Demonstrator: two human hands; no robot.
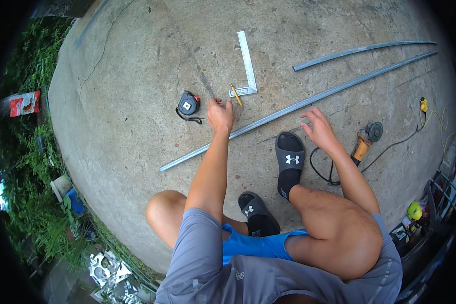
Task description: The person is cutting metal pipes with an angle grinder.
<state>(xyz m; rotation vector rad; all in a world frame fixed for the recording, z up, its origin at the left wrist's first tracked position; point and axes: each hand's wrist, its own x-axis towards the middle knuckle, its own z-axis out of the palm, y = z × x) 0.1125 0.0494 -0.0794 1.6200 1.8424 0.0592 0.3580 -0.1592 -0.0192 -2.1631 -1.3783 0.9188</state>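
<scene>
My left hand [220,117] is over the concrete just beyond a long grey metal bar [283,111], its wrist crossing above the bar. Its thumb and fingers are apart, with nothing seen between them. A yellow pencil [236,95] lies close to its right, across the base of a metal try square [248,66]. To its left sits a black tape measure [188,104] with a wrist strap. My right hand [318,128] hovers on the near side of the bar, fingers spread and holding nothing. The bar runs diagonally from lower left to upper right.
A shorter metal bar [359,51] lies at the far right. An orange angle grinder [364,142] rests right of my right hand, its black cord [390,152] trailing across the floor. Sandalled feet [291,152] stand near the bar. Plants [61,223] line the left edge.
</scene>
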